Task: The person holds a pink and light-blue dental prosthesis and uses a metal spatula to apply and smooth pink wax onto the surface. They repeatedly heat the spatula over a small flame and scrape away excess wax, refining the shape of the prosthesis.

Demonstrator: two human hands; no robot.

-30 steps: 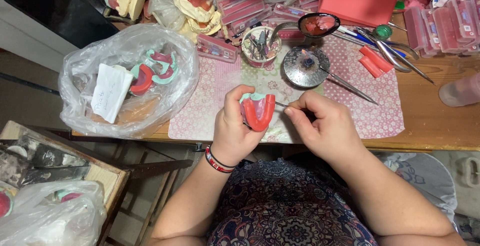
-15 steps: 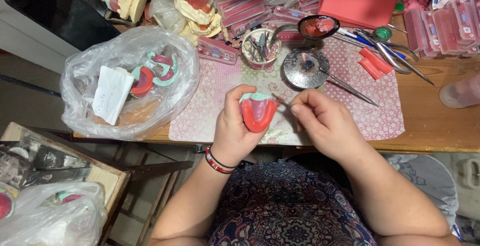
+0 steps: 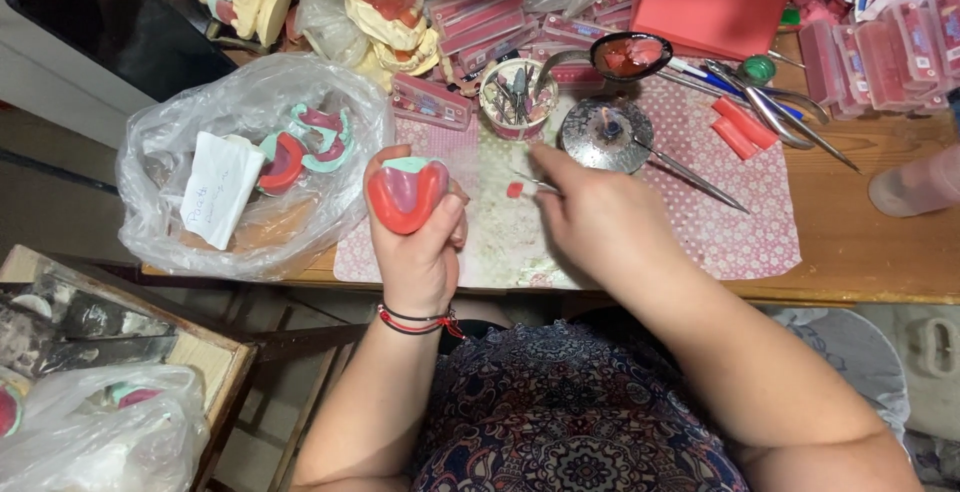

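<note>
Gripping a red wax denture model (image 3: pixel 406 195) above the table edge, the left hand (image 3: pixel 415 247) is clamped shut; the right hand (image 3: pixel 600 222) pinches a thin metal tool (image 3: pixel 535 183) over the patterned mat (image 3: pixel 720 232).

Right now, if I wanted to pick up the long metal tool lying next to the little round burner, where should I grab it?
Grab the long metal tool near its lower right end, coming from above. It lies flat on the dotted mat, and that end is bare and points away from the burner. The other end sits right beside the burner, so keep your fingers away from there.
</note>
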